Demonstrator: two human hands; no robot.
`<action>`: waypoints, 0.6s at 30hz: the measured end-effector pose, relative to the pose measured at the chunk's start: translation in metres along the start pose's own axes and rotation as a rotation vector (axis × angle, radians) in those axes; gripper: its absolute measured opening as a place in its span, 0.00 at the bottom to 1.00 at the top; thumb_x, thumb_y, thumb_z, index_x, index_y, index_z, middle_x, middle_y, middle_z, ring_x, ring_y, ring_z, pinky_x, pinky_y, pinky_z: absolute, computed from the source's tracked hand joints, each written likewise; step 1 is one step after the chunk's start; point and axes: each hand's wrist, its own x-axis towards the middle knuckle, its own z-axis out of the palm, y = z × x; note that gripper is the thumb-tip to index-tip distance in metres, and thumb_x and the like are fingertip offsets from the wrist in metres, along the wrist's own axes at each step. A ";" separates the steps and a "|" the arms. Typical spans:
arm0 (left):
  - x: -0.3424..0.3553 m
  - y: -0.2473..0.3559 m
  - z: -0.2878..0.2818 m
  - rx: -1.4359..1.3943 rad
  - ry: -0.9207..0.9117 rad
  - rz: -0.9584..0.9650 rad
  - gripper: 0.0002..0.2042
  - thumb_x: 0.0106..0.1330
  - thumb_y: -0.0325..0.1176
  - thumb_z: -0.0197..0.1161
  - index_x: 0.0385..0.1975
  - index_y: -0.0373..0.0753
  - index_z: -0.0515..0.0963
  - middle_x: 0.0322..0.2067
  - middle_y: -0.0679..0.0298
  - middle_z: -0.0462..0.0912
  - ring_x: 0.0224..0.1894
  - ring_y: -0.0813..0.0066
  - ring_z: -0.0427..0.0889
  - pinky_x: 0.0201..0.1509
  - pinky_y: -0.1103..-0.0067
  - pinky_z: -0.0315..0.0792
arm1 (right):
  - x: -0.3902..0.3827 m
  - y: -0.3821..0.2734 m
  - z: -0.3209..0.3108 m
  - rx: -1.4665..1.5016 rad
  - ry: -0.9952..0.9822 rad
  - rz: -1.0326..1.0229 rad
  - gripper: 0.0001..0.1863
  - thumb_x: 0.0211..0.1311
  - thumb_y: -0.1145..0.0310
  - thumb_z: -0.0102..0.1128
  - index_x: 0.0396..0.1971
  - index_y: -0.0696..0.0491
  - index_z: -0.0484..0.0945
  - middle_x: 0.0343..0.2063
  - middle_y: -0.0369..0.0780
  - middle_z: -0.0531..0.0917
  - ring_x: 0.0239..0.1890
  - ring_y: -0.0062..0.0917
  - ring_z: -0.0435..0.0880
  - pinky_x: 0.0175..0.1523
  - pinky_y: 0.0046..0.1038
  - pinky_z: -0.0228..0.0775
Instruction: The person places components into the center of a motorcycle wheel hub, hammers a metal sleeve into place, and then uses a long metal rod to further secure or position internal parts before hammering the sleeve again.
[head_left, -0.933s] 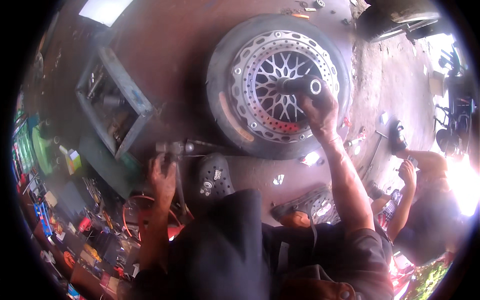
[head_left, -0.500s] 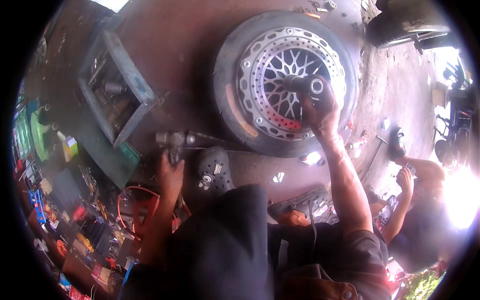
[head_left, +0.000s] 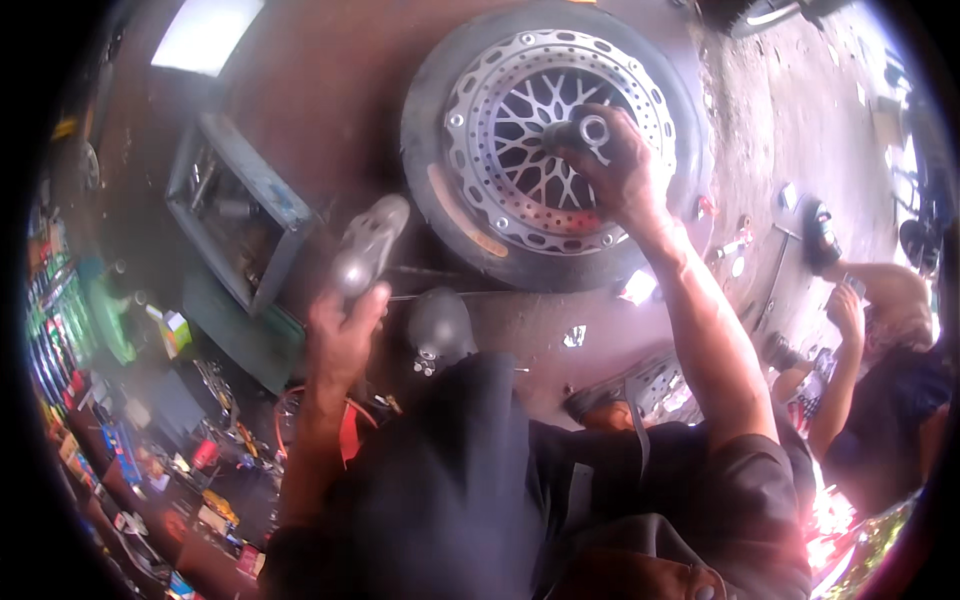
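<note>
A motorcycle wheel with a black tyre (head_left: 428, 150) lies flat on the floor, its large drilled brake disc (head_left: 480, 190) facing up. My right hand (head_left: 634, 180) is closed around a thick metal tube (head_left: 592, 130), which stands tilted over the hub; its far end is hidden. To the left of the wheel, my left hand (head_left: 340, 335) grips a hammer (head_left: 372, 243) with a heavy rounded metal head, blurred by motion. The hammer is raised clear of the floor and apart from the tube.
A metal tray (head_left: 265, 185) holding tools and parts sits left of the wheel, beside a green panel (head_left: 240, 335). Many tools and boxes clutter the lower left. My clog (head_left: 440, 325) is near the tyre. Another person's hand (head_left: 847, 310) is at right, near a T-handle tool (head_left: 775, 270).
My left hand has lifted and turned the hammer, its head now higher and angled toward the wheel. The view has shifted slightly; my right hand still holds the tube at the hub.
</note>
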 end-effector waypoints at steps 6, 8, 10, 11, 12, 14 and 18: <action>0.047 0.087 0.040 0.304 0.059 0.781 0.19 0.65 0.36 0.63 0.52 0.33 0.71 0.31 0.51 0.84 0.33 0.53 0.86 0.34 0.69 0.78 | 0.004 0.013 0.009 0.136 -0.053 -0.161 0.20 0.54 0.67 0.70 0.46 0.55 0.76 0.39 0.44 0.82 0.44 0.39 0.82 0.48 0.35 0.75; 0.050 0.107 0.053 0.360 0.028 0.743 0.19 0.66 0.37 0.63 0.52 0.33 0.71 0.31 0.48 0.84 0.34 0.51 0.85 0.35 0.68 0.78 | -0.002 0.019 0.006 0.139 -0.021 -0.197 0.21 0.55 0.66 0.70 0.47 0.56 0.76 0.39 0.45 0.82 0.44 0.40 0.82 0.50 0.36 0.74; 0.053 0.131 0.064 0.413 -0.004 0.709 0.19 0.66 0.37 0.63 0.51 0.33 0.71 0.32 0.46 0.83 0.35 0.48 0.85 0.35 0.66 0.78 | -0.004 0.026 0.010 0.095 0.001 -0.169 0.23 0.55 0.65 0.70 0.49 0.56 0.75 0.41 0.47 0.82 0.47 0.42 0.81 0.52 0.36 0.74; 0.055 0.146 0.068 0.378 -0.020 0.768 0.18 0.66 0.37 0.62 0.50 0.33 0.71 0.32 0.47 0.83 0.34 0.50 0.85 0.35 0.67 0.78 | -0.004 0.034 0.017 0.055 0.012 -0.209 0.25 0.56 0.63 0.69 0.52 0.56 0.75 0.45 0.49 0.81 0.49 0.44 0.80 0.55 0.37 0.73; 0.053 0.158 0.073 0.334 -0.042 0.821 0.17 0.66 0.37 0.62 0.49 0.34 0.71 0.32 0.49 0.83 0.34 0.52 0.86 0.35 0.67 0.78 | -0.004 0.037 0.018 0.060 0.016 -0.201 0.25 0.56 0.63 0.69 0.52 0.56 0.75 0.45 0.49 0.81 0.49 0.44 0.80 0.55 0.37 0.73; 0.044 0.184 0.084 0.200 -0.038 0.906 0.16 0.68 0.34 0.63 0.49 0.31 0.72 0.39 0.56 0.82 0.40 0.71 0.80 0.45 0.77 0.74 | -0.008 0.044 0.016 -0.056 0.040 -0.220 0.26 0.57 0.61 0.68 0.52 0.56 0.74 0.48 0.49 0.80 0.51 0.45 0.79 0.56 0.37 0.73; 0.054 0.187 0.093 0.399 0.140 1.214 0.16 0.67 0.37 0.62 0.45 0.30 0.70 0.31 0.50 0.83 0.32 0.54 0.85 0.33 0.67 0.78 | -0.002 0.034 0.010 0.151 -0.024 -0.171 0.24 0.57 0.64 0.68 0.53 0.55 0.75 0.49 0.48 0.79 0.53 0.42 0.79 0.57 0.37 0.72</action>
